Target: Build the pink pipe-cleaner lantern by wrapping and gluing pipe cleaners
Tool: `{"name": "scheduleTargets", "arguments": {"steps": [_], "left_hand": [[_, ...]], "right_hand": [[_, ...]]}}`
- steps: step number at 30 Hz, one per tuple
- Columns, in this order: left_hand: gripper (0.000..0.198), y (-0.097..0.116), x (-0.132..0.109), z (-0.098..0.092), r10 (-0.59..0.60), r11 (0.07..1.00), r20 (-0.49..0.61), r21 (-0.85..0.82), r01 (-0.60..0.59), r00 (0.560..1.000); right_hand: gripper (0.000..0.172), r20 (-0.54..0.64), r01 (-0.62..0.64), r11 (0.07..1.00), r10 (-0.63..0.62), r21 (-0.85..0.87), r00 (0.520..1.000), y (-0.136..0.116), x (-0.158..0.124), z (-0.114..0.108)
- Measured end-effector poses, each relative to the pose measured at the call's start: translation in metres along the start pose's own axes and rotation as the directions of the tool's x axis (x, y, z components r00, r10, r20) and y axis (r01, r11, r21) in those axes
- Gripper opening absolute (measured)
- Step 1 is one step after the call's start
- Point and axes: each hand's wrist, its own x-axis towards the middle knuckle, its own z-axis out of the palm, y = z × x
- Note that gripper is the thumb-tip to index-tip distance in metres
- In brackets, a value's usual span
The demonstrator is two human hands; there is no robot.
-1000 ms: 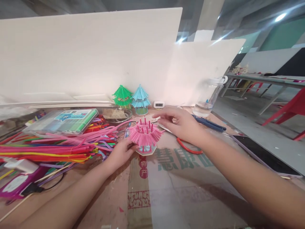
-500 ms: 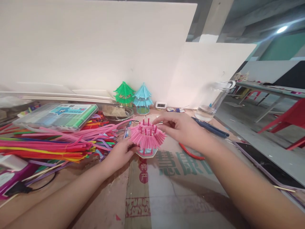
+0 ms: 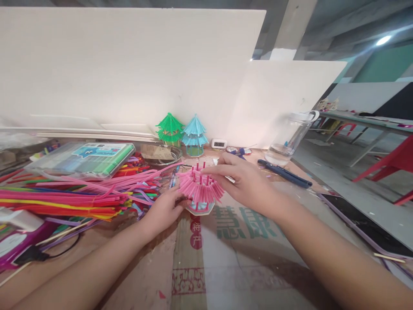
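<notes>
Head view. Both forearms enter from the lower corners and converge on a pink pavilion model [image 3: 201,188], which stands upright at mid-table on a pale, many-sided base.

Left hand [image 3: 166,209]: low, at the model's left side, forearm slanting up and inward. Fingers curled, thumb beneath; they close on the left edge of the model near its base, with little gap visible between thumb and fingers.

Right hand [image 3: 243,181]: higher, arched over the model's right side, palm turned down and inward. Forefinger extends to the upright pink posts [image 3: 200,176] at the top; thumb bent below it, a narrow opening between. Cannot tell whether the fingertips grip a post or only touch there.

Containers: clear plastic case [image 3: 41,165], lying flat at left, partly on the loose pink stems [image 3: 138,177]; through its lid, green and paler strips in rows, exact nature unclear. Round clear dish [image 3: 180,154], behind the stems, with a flat brown piece [image 3: 156,151] in it. Transparent jug [image 3: 292,131], upright at right rear, white lid, shallow clear liquid [image 3: 276,158] at the bottom.

Green model [image 3: 170,129] and light-blue model [image 3: 195,133] stand side by side behind the pink one.
</notes>
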Motion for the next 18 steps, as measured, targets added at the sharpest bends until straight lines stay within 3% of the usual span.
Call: {"name": "scheduleTargets", "arguments": {"steps": [18], "left_hand": [[0.018, -0.0006, -0.0010, -0.0018, 0.028, 0.996, 0.029, 0.088, -0.030, 0.999]], "right_hand": [[0.034, 0.075, -0.021, 0.997, 0.026, -0.072, 0.997, -0.0029, -0.0002, 0.0001]]}}
